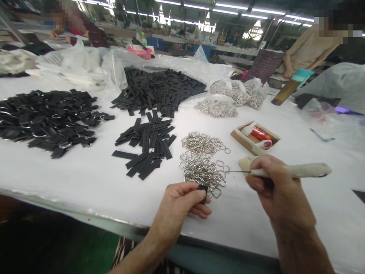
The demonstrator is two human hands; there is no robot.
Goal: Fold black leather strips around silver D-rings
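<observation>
My left hand (182, 201) is closed in a pinch on a small black strap piece (203, 191) at the near edge of a pile of silver metal rings (202, 161). My right hand (273, 186) is wrapped round a pale, glue-crusted tool (302, 170) whose thin metal tip (238, 171) points left toward the rings. Loose black strips (148, 144) lie in a small heap left of the rings. A larger heap of black strips (159, 89) lies farther back. Finished black loops with rings (48, 120) are piled at the far left.
A small cardboard box (242, 139) holding glue tubes sits right of the rings. Clear bags of metal rings (234, 99) lie behind it. Plastic sheeting (85, 64) covers the back of the white table (71, 179). Two other people stand at the far side.
</observation>
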